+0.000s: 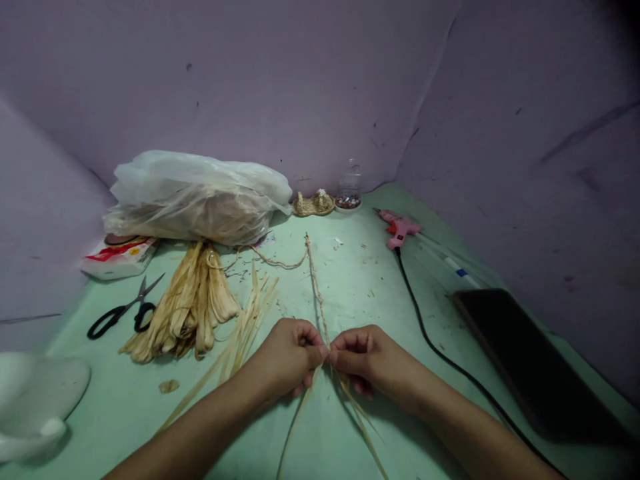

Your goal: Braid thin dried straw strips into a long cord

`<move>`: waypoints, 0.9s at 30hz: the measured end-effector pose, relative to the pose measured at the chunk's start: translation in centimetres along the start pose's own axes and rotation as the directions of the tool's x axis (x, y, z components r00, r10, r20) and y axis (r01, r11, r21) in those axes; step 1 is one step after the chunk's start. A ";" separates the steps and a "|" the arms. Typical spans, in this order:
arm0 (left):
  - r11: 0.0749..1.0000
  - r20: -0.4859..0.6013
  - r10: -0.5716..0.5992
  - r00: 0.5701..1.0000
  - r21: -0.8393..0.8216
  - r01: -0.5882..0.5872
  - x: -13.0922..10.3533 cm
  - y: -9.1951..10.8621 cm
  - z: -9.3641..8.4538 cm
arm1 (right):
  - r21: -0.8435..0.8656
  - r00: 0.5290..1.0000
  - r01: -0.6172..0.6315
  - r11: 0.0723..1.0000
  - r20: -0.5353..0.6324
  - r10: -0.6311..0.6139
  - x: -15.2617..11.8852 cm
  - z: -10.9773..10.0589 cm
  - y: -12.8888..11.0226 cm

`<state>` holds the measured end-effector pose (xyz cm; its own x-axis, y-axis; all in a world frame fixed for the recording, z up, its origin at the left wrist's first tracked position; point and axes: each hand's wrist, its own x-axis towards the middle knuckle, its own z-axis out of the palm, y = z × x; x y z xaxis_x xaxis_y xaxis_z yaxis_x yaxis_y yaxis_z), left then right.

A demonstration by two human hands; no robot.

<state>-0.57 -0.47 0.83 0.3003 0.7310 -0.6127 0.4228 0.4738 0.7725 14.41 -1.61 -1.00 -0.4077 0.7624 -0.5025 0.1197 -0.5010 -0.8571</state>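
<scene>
A thin braid [318,293] of pale dried fibre runs from the far middle of the table toward me. My left hand [293,357] pinches its near end between thumb and forefinger. Close against it, my right hand [367,357] pinches the same end from the other side, the fingertips nearly touching. Loose fibre strips [357,403] trail below both hands toward the near edge. Left of my left hand lie more loose strips [245,327], and beyond them a bundle of dried fibre [187,307]. What the fingertips cover is hidden.
Black-handled scissors [125,310] and a white dish [45,400] are at left. A filled plastic bag [200,197] lies behind, beside small woven slippers [313,203] and a bead container [349,193]. At right are a pink glue gun [400,227], its black cord [423,327] and a dark tablet-like slab [535,367].
</scene>
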 end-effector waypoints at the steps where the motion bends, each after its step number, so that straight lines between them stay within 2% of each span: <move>1: 1.000 0.012 -0.007 1.000 -0.024 0.007 0.0 0.0 0.1 | -0.001 1.000 0.003 1.000 0.000 -0.003 0.0 0.0 0.0; 10: 0.997 0.053 -0.021 0.998 -0.074 0.025 0.4 -0.5 -0.2 | -0.002 1.000 0.015 1.000 0.009 -0.015 -0.1 0.1 -0.3; 18: 0.978 0.101 -0.057 0.993 -0.193 0.076 0.4 -0.2 -0.1 | -0.015 1.000 0.025 1.000 0.019 -0.025 0.2 -0.2 0.2; 22: 0.982 0.105 -0.049 0.993 -0.175 0.067 0.3 -0.2 -0.2 | -0.012 1.000 0.021 1.000 0.016 -0.021 0.1 -0.1 0.1; 27: 0.999 0.015 -0.046 0.999 -0.021 0.046 0.2 -0.1 -0.1 | -0.048 1.000 0.025 0.999 -0.002 -0.025 0.1 -0.2 0.1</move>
<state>-0.62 -0.35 0.61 0.2935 0.7010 -0.6500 0.4183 0.5172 0.7467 14.55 -1.57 -1.18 -0.4089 0.7756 -0.4809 0.1528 -0.4614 -0.8739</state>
